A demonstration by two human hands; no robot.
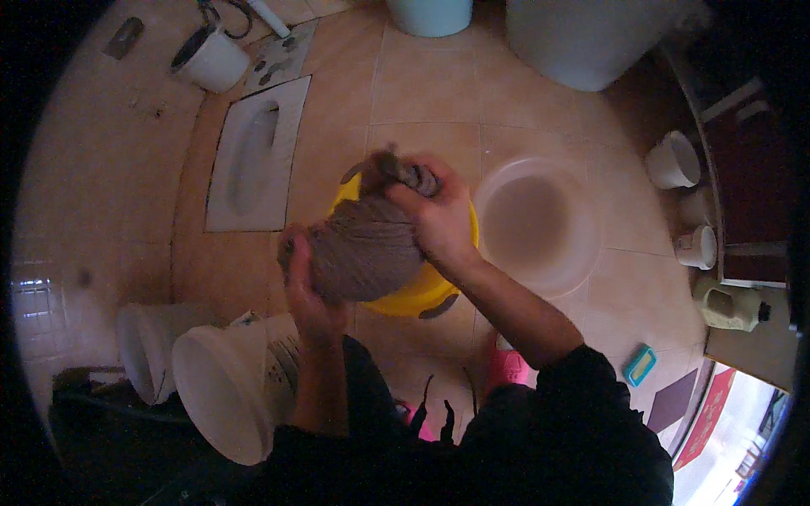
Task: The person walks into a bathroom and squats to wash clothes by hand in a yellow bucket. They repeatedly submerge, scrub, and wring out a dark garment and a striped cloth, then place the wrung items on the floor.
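A brownish-grey wet-looking cloth (373,246) is stretched between my hands above a yellow basin (411,297) with dark handles. My left hand (313,284) grips its lower left end, fingers wrapped round the bunched fabric. Around the upper right end, my right hand (436,209) is closed, and part of the cloth sticks out past the thumb. The cloth hides most of the basin's inside. Just right of the yellow basin, a pale round basin (588,234) holds cloudy liquid on the tiled floor.
A squat toilet (218,209) lies at the left, with a white bucket (221,63) beyond it. White buckets (221,392) lean at lower left. A light-blue bucket (430,16) and a large pale tub (569,50) stand ahead. At right are small tubs (674,161) and a jug (728,307).
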